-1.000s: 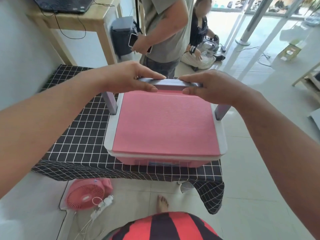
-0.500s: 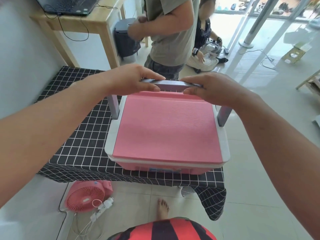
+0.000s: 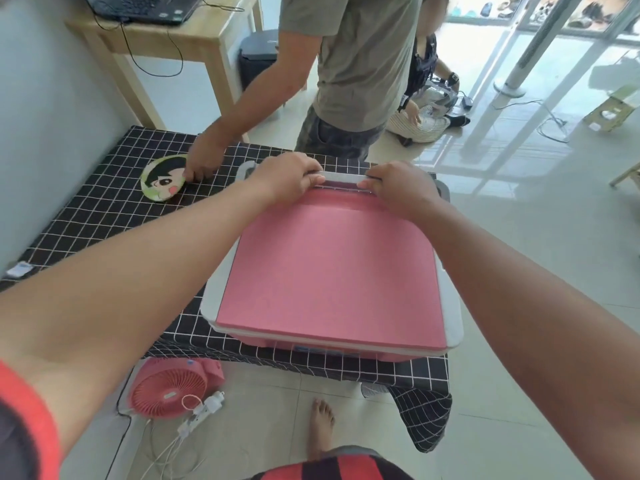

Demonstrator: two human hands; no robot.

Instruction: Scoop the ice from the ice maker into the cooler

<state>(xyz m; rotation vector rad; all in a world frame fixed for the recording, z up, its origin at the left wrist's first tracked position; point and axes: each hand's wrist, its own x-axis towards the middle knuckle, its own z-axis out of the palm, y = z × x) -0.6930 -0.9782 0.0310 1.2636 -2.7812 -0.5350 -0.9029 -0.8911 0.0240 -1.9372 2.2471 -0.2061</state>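
Both hands are on the pink cooler (image 3: 332,275), which sits on the low counter (image 3: 104,216) under a black checked cloth, near its front right corner. The left hand (image 3: 287,176) has its grip curled closed around the grey carry handle (image 3: 344,177) at the far edge of the lid, fingers wrapped over the bar; the right hand (image 3: 401,190) has its grip pinched closed on the same bar just beside it, thumb underneath. The handle lies low across the back of the flat pink lid, and the lid is down on the white-rimmed body. Across the counter, another person in a grey shirt (image 3: 353,53) leans in, one hand (image 3: 202,164) touching a round cartoon-face plate (image 3: 162,183) on the cloth, well apart from the cooler. On the tiled floor below the counter's front edge stands a pink desk fan (image 3: 169,389) with a white plug and cable just beside it, and a bare foot (image 3: 320,420) shows near the bottom. A wooden desk (image 3: 194,36) with a laptop stands at the back left.
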